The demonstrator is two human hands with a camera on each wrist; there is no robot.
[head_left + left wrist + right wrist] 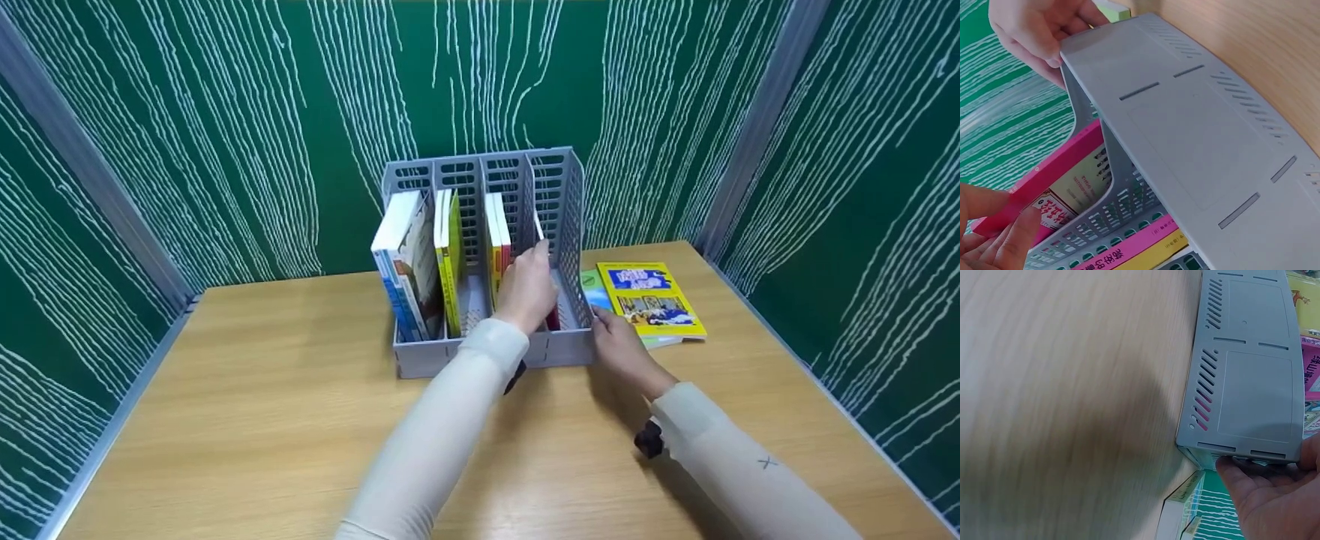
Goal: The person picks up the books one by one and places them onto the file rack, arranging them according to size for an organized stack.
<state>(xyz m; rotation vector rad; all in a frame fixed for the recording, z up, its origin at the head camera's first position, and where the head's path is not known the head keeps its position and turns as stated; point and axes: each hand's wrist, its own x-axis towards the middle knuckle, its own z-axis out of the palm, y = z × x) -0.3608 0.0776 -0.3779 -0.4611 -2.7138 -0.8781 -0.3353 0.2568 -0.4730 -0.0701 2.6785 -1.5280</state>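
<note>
A grey four-section file rack (pixel 566 349) stands on the table. In its rightmost section is a thin book with a pink-red spine (pixel 1055 166), leaning along the divider. My left hand (pixel 529 286) pinches this book between thumb and fingers, as the left wrist view shows, and hides much of it in the head view. At the rack's right front corner, my right hand (pixel 626 349) grips the wall edge; the right wrist view shows the fingers (pixel 1235 481) against the rack's side.
Thick books (pixel 409 262) fill the leftmost section, yellow-spined books (pixel 448 270) the second, and red-and-yellow ones (pixel 497 240) the third. Right of the rack, a yellow book (pixel 652 298) lies over a green-blue one (pixel 592 285). Green walls (pixel 480 75) enclose the table.
</note>
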